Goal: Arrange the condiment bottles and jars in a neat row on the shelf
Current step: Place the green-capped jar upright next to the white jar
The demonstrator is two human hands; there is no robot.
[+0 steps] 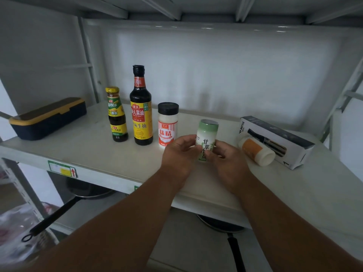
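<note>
Green jar (pixel 206 134): centre of the frame, upright on the shelf (pixel 98 152), just right of the red-and-white jar (pixel 168 126).
My hands: left hand (pixel 179 152) and right hand (pixel 225 156) both have their fingers wrapped on the jar's lower half.
Handling: I judge it light, rigid and smooth, perhaps slippery; the low, two-sided hold suits it.
Writing: green jar reads 甘草; red-and-white jar 味精; tall soy bottle (pixel 141 112) 酱油 and 味生抽.
Still lying down: orange-labelled jar (pixel 256 152), right of centre, against a box (pixel 279 140).
</note>
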